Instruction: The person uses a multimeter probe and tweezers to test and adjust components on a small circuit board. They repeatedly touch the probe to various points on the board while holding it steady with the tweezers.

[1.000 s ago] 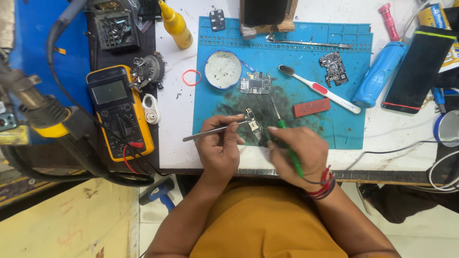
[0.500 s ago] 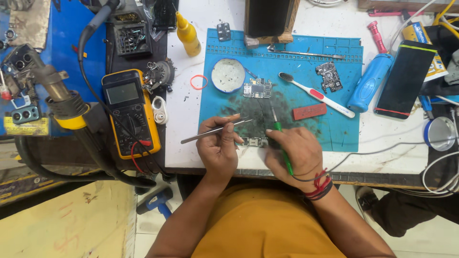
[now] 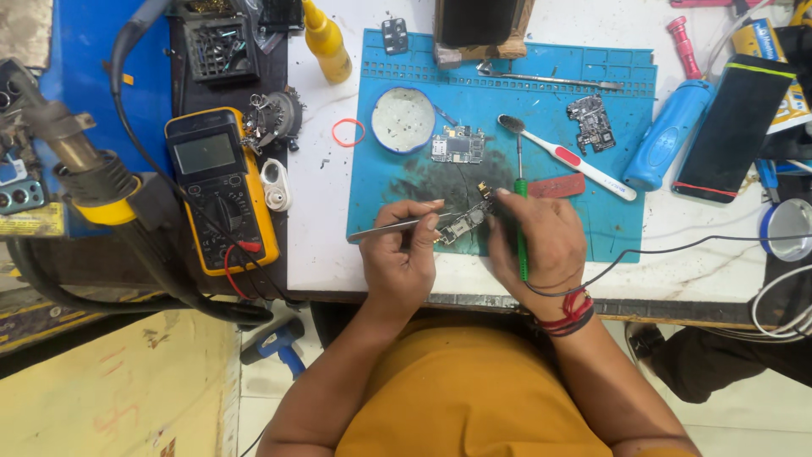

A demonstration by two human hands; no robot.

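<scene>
Mat [image 3: 592, 237]: blue, spread on the white bench; your work sits at its near edge.
Left hand [image 3: 404, 258]: your fingers are pinched on tweezers [image 3: 391, 227], tips toward the board.
Right hand [image 3: 534, 241]: wrapped around a green screwdriver [image 3: 522, 222].
Board [image 3: 465, 226]: lies between your hands, touching both.

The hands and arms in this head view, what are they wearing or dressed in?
Both arms are bare from wrist to upper arm, with no gloves on the left hand or the right hand. The right wrist carries red thread bands with a darker band among them. The left wrist is plain. A mustard-yellow shirt covers the torso; its sleeves end high up.
</scene>
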